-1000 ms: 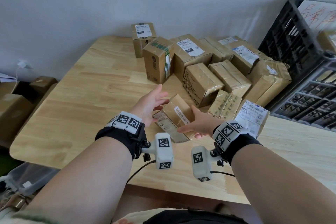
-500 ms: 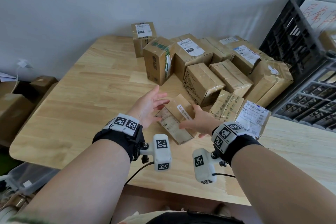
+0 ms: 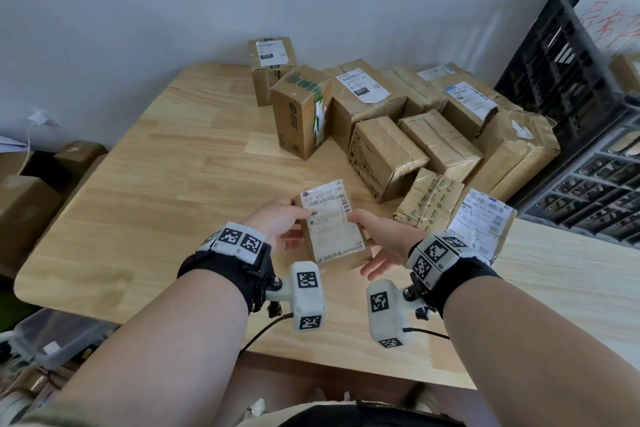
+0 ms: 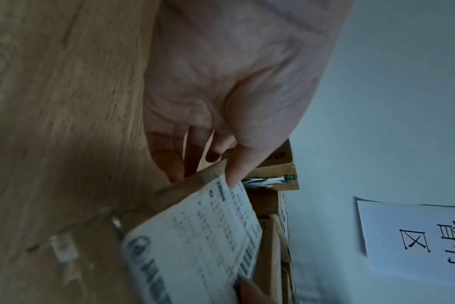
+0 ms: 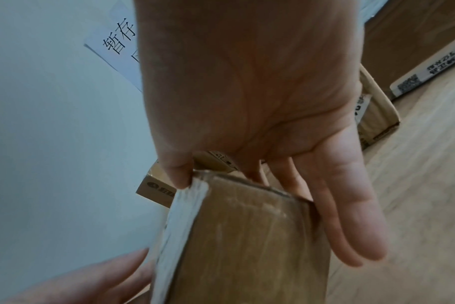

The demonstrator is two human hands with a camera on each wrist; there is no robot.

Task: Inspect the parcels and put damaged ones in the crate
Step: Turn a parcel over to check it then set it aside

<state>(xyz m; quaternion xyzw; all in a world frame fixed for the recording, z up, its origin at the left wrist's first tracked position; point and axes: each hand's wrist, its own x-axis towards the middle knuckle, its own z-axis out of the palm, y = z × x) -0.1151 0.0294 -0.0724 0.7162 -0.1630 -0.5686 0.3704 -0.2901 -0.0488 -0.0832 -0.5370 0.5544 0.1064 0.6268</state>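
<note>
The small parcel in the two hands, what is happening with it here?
A person holds a small flat parcel above the wooden table, label side up. The left hand pinches its left edge with the thumb on the label, and the right hand holds its right edge, thumb on top and fingers beneath. It seems to be under inspection. The other parcels lie piled on the table, and the black crate stands beside them at the right.
</note>
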